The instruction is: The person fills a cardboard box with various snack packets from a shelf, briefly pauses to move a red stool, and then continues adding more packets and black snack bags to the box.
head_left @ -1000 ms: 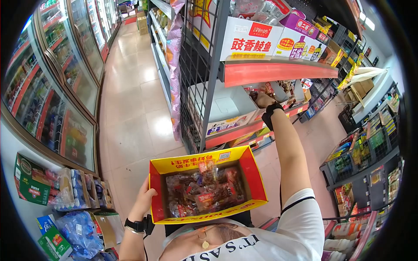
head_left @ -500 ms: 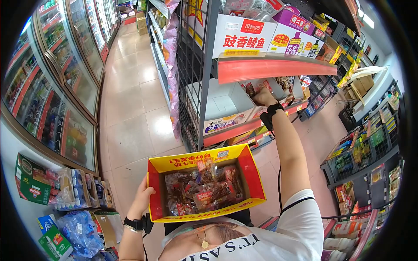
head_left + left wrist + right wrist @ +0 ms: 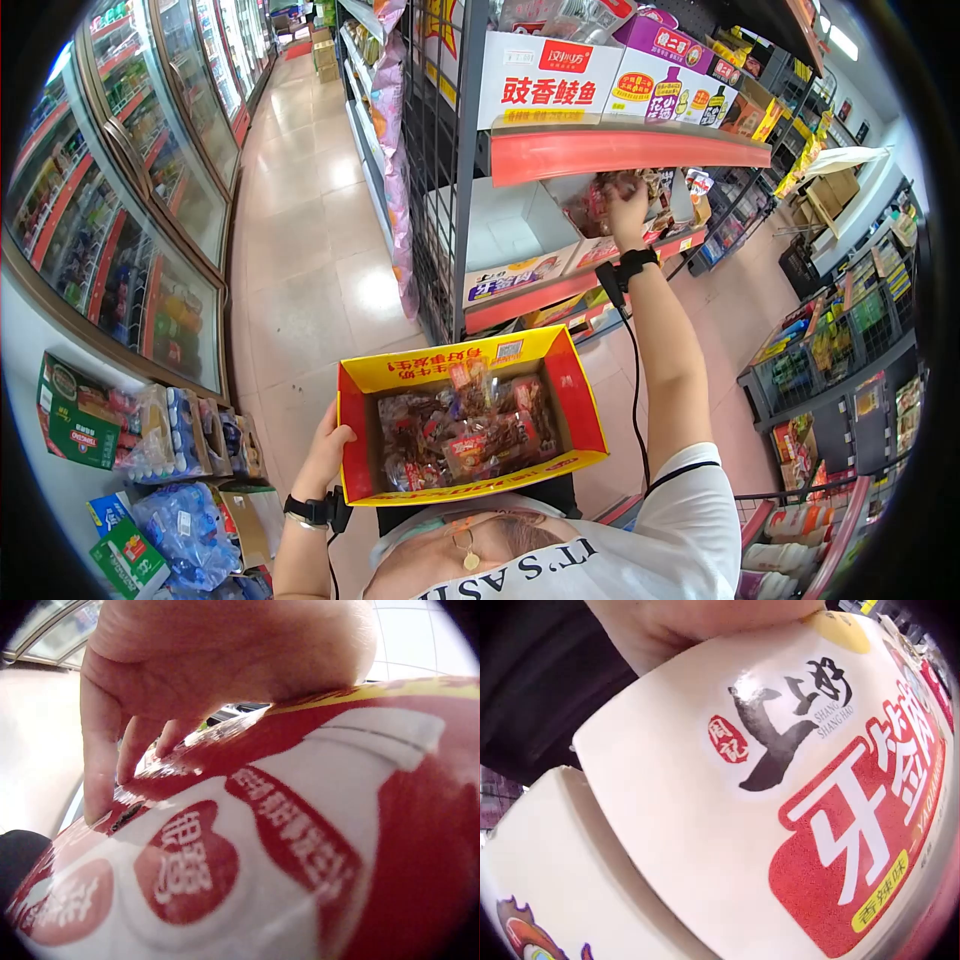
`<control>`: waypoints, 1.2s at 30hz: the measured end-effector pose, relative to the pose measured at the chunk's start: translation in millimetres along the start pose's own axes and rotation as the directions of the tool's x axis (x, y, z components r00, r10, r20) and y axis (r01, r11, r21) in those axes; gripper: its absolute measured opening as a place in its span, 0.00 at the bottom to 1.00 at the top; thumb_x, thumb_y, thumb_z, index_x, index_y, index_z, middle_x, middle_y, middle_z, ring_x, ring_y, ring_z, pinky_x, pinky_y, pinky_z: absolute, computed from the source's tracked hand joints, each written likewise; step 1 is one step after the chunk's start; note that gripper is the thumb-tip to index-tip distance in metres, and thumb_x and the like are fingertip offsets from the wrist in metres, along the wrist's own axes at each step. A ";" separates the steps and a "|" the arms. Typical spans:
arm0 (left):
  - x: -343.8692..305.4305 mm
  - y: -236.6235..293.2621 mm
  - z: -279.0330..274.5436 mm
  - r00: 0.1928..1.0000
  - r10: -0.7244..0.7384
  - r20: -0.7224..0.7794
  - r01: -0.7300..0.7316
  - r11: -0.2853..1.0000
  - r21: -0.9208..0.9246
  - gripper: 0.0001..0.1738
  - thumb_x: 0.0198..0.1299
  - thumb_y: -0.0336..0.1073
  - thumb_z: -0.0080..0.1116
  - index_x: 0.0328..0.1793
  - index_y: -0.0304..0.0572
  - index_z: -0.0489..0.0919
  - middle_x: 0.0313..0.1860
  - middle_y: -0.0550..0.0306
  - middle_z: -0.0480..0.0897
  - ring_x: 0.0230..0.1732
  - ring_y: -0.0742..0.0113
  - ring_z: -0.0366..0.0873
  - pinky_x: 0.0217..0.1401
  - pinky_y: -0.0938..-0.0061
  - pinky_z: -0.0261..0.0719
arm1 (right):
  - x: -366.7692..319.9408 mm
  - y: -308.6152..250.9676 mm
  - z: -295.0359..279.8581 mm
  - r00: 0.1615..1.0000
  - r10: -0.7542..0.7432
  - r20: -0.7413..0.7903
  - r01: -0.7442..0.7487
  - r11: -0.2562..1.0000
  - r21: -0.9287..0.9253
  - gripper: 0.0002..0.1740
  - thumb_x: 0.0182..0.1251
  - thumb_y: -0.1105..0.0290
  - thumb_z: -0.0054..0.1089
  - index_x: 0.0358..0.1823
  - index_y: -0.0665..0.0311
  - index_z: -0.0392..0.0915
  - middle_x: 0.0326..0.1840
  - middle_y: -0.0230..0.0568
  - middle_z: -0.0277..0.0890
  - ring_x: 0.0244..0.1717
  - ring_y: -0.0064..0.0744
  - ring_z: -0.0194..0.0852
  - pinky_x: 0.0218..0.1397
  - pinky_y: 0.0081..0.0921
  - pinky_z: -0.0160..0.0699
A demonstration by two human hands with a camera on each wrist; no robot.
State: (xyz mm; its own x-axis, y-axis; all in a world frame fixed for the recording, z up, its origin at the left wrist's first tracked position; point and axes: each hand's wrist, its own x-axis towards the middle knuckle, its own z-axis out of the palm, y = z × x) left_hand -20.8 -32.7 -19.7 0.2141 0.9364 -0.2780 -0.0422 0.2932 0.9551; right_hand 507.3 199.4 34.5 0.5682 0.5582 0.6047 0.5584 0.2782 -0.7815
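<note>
My left hand (image 3: 325, 455) holds a red and yellow carton (image 3: 590, 395) by its left wall, the thumb over the rim. In the left wrist view the fingers (image 3: 97, 765) lie along the printed red outer side. Brown and red snack packets (image 3: 485, 440) in clear wrap fill the carton's bottom. My right hand (image 3: 627, 212) reaches into a white display box (image 3: 682, 780) on the shelf. Its fingers grip dark red-brown wrapped packets (image 3: 598, 200), partly hidden by the hand. In the right wrist view only the heel of the hand shows above the box edge.
An upper shelf with a red edge strip (image 3: 630, 150) overhangs the reaching hand. A white box (image 3: 500, 225) stands left of it, beside a black wire grid (image 3: 430, 180). Glass-door fridges (image 3: 165, 240) line the left of the aisle; bottle packs (image 3: 185, 535) stand at lower left.
My right hand has shifted slightly right and up within the display box, with packets now showing at its fingers. My left hand and the carton stay almost still.
</note>
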 end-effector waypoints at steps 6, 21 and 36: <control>2.9 -7.4 -8.8 0.997 -0.076 0.021 0.076 0.997 0.001 0.37 0.47 0.24 0.42 0.70 0.38 0.59 0.58 0.58 0.71 0.56 0.70 0.66 0.59 0.79 0.65 | -20.7 -59.4 -55.2 0.973 0.086 0.214 -0.166 0.905 0.391 0.15 0.60 0.74 0.63 0.46 0.67 0.71 0.33 0.31 0.75 0.29 0.16 0.70 0.32 0.12 0.71; 2.5 3.3 -0.2 0.998 -0.068 0.011 0.068 0.997 -0.037 0.37 0.48 0.24 0.42 0.70 0.38 0.59 0.57 0.57 0.71 0.55 0.69 0.67 0.59 0.79 0.65 | -136.6 -180.1 -112.8 0.365 0.178 0.914 -0.292 0.954 -0.069 0.11 0.59 0.77 0.62 0.43 0.65 0.73 0.29 0.23 0.72 0.31 0.09 0.67 0.35 0.10 0.67; 2.5 2.0 -0.5 0.997 -0.075 0.000 0.075 0.997 -0.010 0.37 0.48 0.24 0.41 0.71 0.39 0.59 0.55 0.59 0.72 0.53 0.71 0.67 0.57 0.80 0.65 | -145.6 -156.4 -94.2 0.087 0.081 0.993 0.002 0.997 -0.082 0.12 0.63 0.73 0.57 0.48 0.66 0.73 0.35 0.37 0.78 0.39 0.27 0.77 0.42 0.25 0.74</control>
State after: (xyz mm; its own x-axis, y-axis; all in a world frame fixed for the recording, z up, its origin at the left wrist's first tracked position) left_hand -20.8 -29.7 -18.6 0.2167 0.9119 -0.3486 -0.0354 0.3642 0.9306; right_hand 394.2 1.0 83.1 -0.5055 0.8472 -0.1635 0.6068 0.2144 -0.7654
